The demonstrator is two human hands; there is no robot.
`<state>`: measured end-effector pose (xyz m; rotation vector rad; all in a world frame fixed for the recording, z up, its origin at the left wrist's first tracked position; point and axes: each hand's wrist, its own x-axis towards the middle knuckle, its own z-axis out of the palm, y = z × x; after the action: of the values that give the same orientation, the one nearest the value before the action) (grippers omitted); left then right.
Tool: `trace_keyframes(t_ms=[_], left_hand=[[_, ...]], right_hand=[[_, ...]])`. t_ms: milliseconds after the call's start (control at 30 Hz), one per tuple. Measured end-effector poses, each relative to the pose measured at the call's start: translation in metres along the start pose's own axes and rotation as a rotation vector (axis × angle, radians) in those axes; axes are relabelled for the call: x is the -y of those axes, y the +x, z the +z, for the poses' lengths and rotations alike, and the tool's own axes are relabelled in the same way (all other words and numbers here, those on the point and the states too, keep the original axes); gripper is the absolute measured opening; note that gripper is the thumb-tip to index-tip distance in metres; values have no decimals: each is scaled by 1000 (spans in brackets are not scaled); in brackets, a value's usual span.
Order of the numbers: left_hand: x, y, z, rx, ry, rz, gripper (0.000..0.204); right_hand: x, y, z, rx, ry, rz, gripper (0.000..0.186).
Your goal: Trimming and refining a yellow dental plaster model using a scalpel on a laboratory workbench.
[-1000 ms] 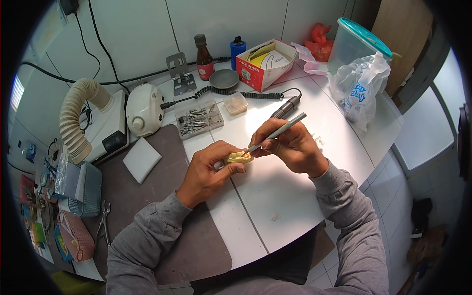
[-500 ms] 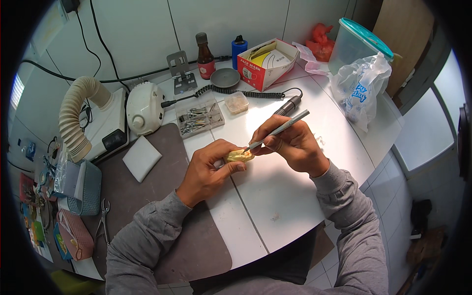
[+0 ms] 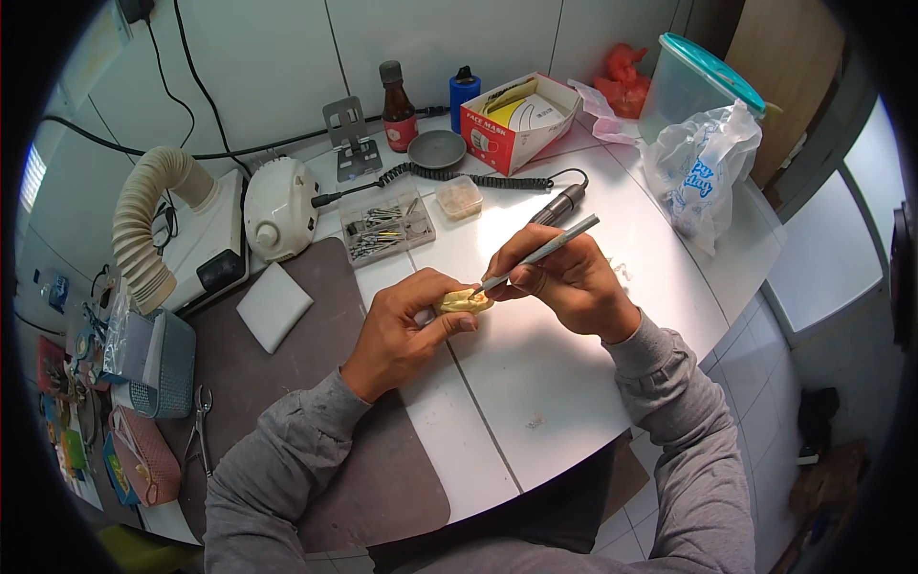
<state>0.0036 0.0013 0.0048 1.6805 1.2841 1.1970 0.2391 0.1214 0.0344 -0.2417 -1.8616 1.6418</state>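
Note:
My left hand (image 3: 403, 335) is closed on a small pale-yellow piece (image 3: 457, 302) in the middle of the view, thumb and fingers round its left end. My right hand (image 3: 566, 295) grips a slim grey pen-shaped tool (image 3: 562, 238), slanted down-left with its lower tip at the yellow piece. Behind my right hand lies a dark cylindrical handpiece (image 3: 561, 203) on a coiled cord (image 3: 430, 175). A clear case of metal bits (image 3: 382, 230) and a small clear box (image 3: 459, 199) sit beyond my hands.
A white machine (image 3: 280, 210), hose unit (image 3: 153, 215), dark mat (image 3: 382, 469), white pad (image 3: 274, 306), blue basket (image 3: 170, 383) and pliers (image 3: 200, 430) are at left. Behind stand a bottle (image 3: 399, 129), dish (image 3: 437, 150) and red-white box (image 3: 488, 143); bag (image 3: 695, 182) and tub (image 3: 672, 77) are at right.
Both hands keep their grips in nearly the same place. The grey tool and yellow piece have shifted very slightly.

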Motion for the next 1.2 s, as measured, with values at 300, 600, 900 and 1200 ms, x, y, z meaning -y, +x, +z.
trace_keyframes(t_ms=[300,600,900,1200], left_hand=[[-1,0,-1,4,33,5,27],[4,-1,1,-36,2,46,35],[-1,0,0,-7,-2,6,29],[0,0,1,-7,3,20,29]], right_hand=[[0,0,0,-16,0,19,11],[2,0,1,-35,3,21,10],[0,0,-1,-15,-14,2,10],[1,-1,-2,-5,-15,35,10]])
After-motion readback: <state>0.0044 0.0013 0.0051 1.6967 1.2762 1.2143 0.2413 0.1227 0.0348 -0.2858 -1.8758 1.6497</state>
